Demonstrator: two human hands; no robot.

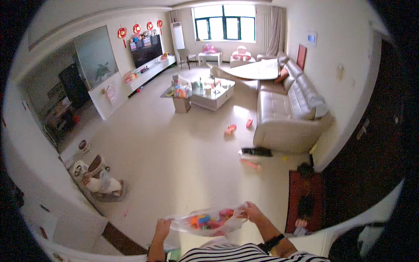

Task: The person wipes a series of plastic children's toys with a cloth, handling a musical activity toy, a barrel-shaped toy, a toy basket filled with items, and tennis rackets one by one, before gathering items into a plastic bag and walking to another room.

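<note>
A clear plastic bag [211, 222] with several colourful plastic pieces in it is stretched between my two hands, close to my striped top. My left hand [163, 225] grips the bag's left edge. The right edge is in my right hand [251, 211], beside some pink and red pieces. Orange, blue and green pieces [203, 220] lie in the middle of the bag. A dark band is around my right wrist. What exactly the pieces are is too blurred to tell.
A beige leather sofa [281, 131] stands on the right, with pink slippers [230, 129] before it. Ahead is a white coffee table [216, 98] with things on it. A ride-on toy [103, 183] stands at left; a red mat [306, 203] lies at right.
</note>
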